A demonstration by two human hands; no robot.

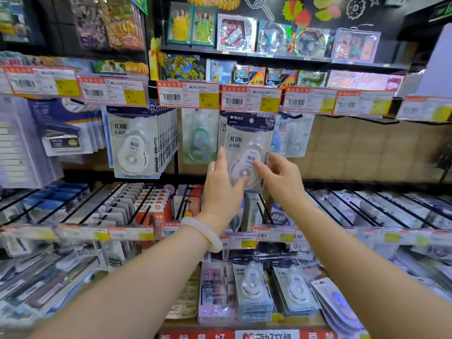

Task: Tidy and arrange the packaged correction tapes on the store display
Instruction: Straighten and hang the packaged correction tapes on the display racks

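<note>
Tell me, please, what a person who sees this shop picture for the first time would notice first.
First the two hands in the middle: the left hand and the right hand hold a packaged correction tape up in front of the hanging display. Just above runs a row of red and yellow price tags, and a thick stack of the same packages hangs to the left.

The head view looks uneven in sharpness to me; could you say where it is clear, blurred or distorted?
Head view: the held correction tape pack and central price tags read sharply; side packs and lower hooks smear; wide-angle bending curves the shelf edges; glare whitens the far-right tags.
</note>
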